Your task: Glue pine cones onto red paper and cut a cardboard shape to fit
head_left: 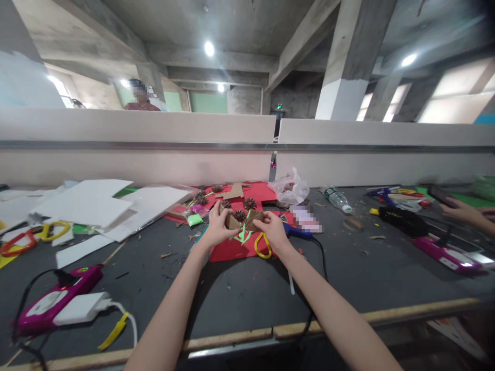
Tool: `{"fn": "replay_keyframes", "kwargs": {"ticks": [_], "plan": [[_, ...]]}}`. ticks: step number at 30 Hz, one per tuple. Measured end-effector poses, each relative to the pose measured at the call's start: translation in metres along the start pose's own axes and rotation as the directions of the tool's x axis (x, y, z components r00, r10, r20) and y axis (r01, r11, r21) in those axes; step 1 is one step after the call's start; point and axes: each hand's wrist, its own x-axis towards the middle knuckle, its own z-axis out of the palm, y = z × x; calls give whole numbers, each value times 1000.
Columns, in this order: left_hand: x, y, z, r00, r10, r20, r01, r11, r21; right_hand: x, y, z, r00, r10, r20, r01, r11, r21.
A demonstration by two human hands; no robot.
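Note:
My left hand [217, 228] is closed around a small brown cardboard piece [232, 223] between thumb and fingers. A second cardboard piece [254, 221], darker and creased, is pinched in my right hand [274, 231]. The two pieces are held close together above red paper [226, 251]. Bright green strips [243, 237] lie just below them. Pine cones [249, 204] sit around and behind my hands. Beneath my right hand shows a yellow scissors handle [263, 246], and a blue glue gun [297, 230] with a black cord lies to its right.
White boards [88, 201], scissors [50, 232] and a magenta power strip [58, 301] are on the left. A plastic bag [292, 188], a bottle [337, 199] and another power strip [444, 255] are toward the right. Another person's hand [460, 211] holds a phone. A white partition [135, 170] stands behind.

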Motion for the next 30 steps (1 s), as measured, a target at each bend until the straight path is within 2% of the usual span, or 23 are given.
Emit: {"fn": "replay_keyframes", "kwargs": {"ticks": [3,7,13,17,20,23,26,28,30], "plan": [[-1,1,0,999,8,36,-9,999,39,0,1,0,1000,7,0,-7,1000,-12],[-3,2,2,986,46,162,-65,991,114,1,1,-1,1000,12,-8,-12,1000,-23],[-8,2,8,956,15,294,-96,960,265,3,5,-3,1000,21,-1,-21,999,26],[-9,2,9,942,32,334,-134,948,288,3,6,-1,999,41,14,-42,992,118],[-9,4,8,948,27,318,-117,957,267,2,5,0,997,57,44,-64,980,191],[-7,11,4,966,41,256,-87,981,174,2,4,0,996,74,54,-85,967,242],[-5,21,1,981,105,165,-97,994,-53,2,4,0,996,78,35,-85,952,294],[-4,27,0,984,124,132,-86,961,-264,3,4,0,996,78,36,-85,945,316],[-3,32,2,984,103,147,-25,890,-455,3,5,0,994,92,51,-104,946,306]]}}
